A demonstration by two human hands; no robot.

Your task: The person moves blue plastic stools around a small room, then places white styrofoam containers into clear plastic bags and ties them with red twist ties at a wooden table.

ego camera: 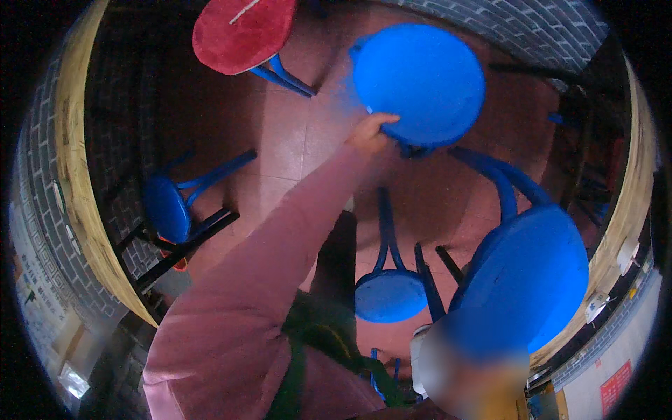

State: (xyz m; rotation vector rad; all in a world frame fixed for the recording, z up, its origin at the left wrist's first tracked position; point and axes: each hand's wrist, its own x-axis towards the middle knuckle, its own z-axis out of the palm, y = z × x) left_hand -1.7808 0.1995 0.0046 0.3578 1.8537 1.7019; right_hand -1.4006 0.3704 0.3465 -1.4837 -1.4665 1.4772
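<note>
My left hand (371, 134) grips the near edge of a blue round stool (420, 84). Its thumb lies over the top of the seat, and the fingers are out of sight beneath it. A pink sleeve covers the outstretched arm. No right hand can be made out; a blurred patch at the lower right covers part of that area. Beside this patch a second large blue stool (530, 273) appears tilted, its legs pointing up the picture. A smaller-looking blue stool (391, 296) is between it and my dark-clothed leg (336, 257).
A stool with a red plush cushion (244, 34) stands at the upper left on reddish floor tiles (283, 131). Another blue stool (168, 207) is by the left wooden tabletop (73, 131). A second wooden tabletop (625, 210) runs along the right. Grey brick walls (546, 26) border the room.
</note>
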